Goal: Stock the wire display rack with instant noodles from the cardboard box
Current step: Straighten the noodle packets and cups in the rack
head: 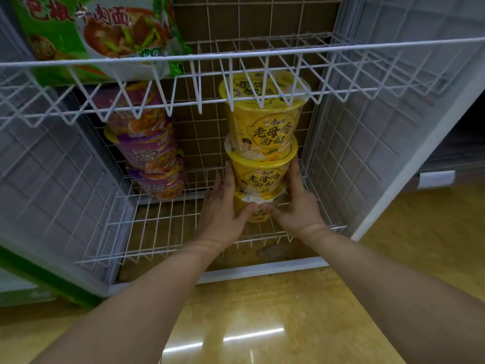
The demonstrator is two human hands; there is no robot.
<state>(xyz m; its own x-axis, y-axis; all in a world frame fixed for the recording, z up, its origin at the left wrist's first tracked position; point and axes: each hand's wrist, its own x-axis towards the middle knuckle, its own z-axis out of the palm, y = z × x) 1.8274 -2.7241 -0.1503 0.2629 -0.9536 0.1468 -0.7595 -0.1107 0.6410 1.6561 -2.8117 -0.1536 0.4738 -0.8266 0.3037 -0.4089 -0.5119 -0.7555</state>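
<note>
Three yellow noodle bowls (pixel 262 151) stacked upright on the lower wire shelf (pixel 162 227), right of centre. Left hand (pixel 223 208) and right hand (pixel 296 203) clamped on the stack from either side, fingers spread along the middle bowl, thumbs nearly meeting over the bottom bowl — most of that bowl hidden behind them. Top bowl partly screened by the front wires of the upper shelf (pixel 236 59). Purple noodle bowls (pixel 152 156) stacked at the left rear, well apart, blurred. Bare wire between the stacks and toward the front edge. Green noodle pack (pixel 99 35) above, cut off at the top.
</note>
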